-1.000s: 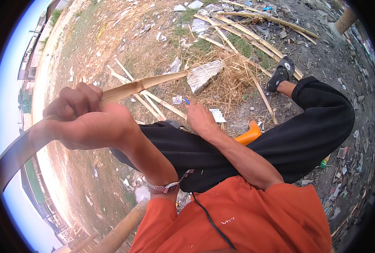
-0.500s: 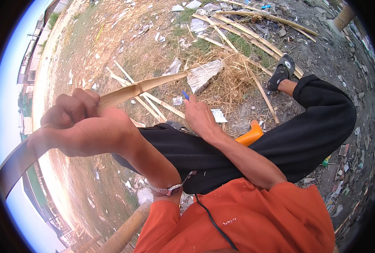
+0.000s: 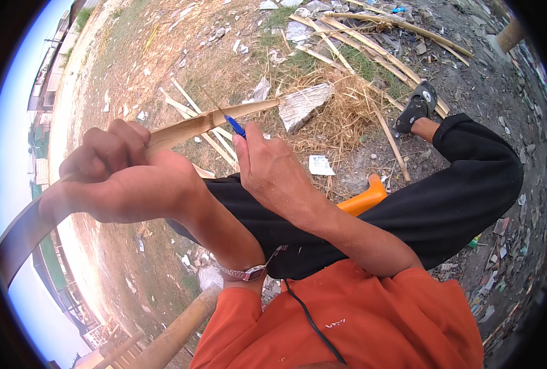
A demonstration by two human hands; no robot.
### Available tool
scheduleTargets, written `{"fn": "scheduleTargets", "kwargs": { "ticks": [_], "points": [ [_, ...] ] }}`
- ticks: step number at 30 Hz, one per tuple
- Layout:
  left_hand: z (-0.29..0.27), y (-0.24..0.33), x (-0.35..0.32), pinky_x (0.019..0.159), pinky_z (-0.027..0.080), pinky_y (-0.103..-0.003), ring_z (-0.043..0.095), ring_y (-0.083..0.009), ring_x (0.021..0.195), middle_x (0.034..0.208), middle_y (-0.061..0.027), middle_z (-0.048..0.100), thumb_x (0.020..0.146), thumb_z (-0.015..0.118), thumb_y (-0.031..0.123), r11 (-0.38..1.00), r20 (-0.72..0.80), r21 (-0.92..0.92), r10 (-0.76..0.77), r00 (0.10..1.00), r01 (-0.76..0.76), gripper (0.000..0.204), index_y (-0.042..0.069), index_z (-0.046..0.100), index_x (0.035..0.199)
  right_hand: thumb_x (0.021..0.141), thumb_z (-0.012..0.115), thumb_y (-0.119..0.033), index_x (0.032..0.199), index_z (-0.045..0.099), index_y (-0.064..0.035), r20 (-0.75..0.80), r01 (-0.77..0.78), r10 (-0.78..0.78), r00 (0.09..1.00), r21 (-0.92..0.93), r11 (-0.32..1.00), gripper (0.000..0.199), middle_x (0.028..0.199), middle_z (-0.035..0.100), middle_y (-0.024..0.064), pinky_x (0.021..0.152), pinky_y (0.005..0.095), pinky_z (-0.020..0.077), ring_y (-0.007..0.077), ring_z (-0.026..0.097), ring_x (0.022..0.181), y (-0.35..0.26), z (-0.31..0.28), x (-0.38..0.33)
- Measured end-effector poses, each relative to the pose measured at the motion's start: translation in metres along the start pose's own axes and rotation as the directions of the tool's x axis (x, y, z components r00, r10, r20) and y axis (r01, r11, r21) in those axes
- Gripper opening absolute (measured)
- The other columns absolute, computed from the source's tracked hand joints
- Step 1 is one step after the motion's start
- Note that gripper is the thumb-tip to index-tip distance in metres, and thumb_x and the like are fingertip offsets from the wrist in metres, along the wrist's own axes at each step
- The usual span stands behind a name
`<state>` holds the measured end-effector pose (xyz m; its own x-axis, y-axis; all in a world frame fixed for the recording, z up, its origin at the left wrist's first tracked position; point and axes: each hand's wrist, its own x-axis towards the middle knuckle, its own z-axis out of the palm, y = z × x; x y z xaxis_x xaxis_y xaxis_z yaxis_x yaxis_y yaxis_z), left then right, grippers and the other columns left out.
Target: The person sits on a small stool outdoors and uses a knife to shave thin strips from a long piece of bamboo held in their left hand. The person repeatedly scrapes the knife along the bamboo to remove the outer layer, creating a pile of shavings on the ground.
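Note:
My left hand [image 3: 122, 172], raised at the left, is closed round a split bamboo strip [image 3: 190, 128]. The strip runs away from the fist, its hollow inner face partly showing, and its far tip appears to meet a pale, ridged slab [image 3: 305, 106]; whether they touch I cannot tell. Behind the wrist a long curved piece [image 3: 20, 240] reaches the lower left, seemingly the same strip. My right hand [image 3: 276, 175] grips a slim blue-handled tool [image 3: 235, 126] whose front end lies at the strip. A thin brownish sliver stands off there; blade or shaving, I cannot tell.
More bamboo strips [image 3: 372, 52] lie at the far right, near dry straw [image 3: 353, 111]. An orange curved object [image 3: 365, 195] sits by my black-trousered leg [image 3: 458, 178]. A bamboo pole [image 3: 178, 326] stands at lower left. Litter covers the ground [image 3: 181, 43].
My right hand has moved left and nearer with the blue-handled tool, from beyond the strip's near side up to the strip. A thin sliver now shows there. The left hand keeps its hold.

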<state>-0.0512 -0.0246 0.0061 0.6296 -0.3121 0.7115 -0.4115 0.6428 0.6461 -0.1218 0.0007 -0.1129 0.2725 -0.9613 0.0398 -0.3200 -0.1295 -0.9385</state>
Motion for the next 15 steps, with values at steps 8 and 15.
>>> {"fn": "scheduleTargets", "kwargs": {
  "ticks": [8, 15],
  "points": [
    [0.0, -0.001, 0.001, 0.041, 0.011, -0.024, 0.009, -0.0086, 0.043, 0.046, 0.0048, 0.014, 0.09, 0.017, 0.06, 0.999, 0.01, -0.007, 0.05, 0.999, -0.049, 0.055, 0.016, 0.02, 0.059, 0.091, 0.042, -0.017, 0.088, 0.043, 0.003, 0.001, 0.03, -0.031, 1.0, -0.137, 0.99, 0.02, 0.056, 0.055, 0.0246, 0.051, 0.049, 0.0462, 0.0426, 0.057, 0.056, 0.003, 0.0, -0.001],
    [0.0, 0.003, 0.0, 0.041, 0.011, -0.024, 0.009, -0.0086, 0.043, 0.047, 0.005, 0.013, 0.09, 0.02, 0.061, 1.0, -0.03, -0.008, 0.006, 1.0, -0.006, 0.053, 0.017, 0.018, 0.059, 0.091, 0.04, -0.016, 0.091, 0.044, 0.0056, 0.063, -0.13, 0.155, 0.986, -0.293, 0.947, 0.022, 0.066, 0.059, 0.0261, 0.057, 0.0473, 0.049, 0.0415, 0.061, 0.065, 0.071, 0.011, -0.003]
  ]
}}
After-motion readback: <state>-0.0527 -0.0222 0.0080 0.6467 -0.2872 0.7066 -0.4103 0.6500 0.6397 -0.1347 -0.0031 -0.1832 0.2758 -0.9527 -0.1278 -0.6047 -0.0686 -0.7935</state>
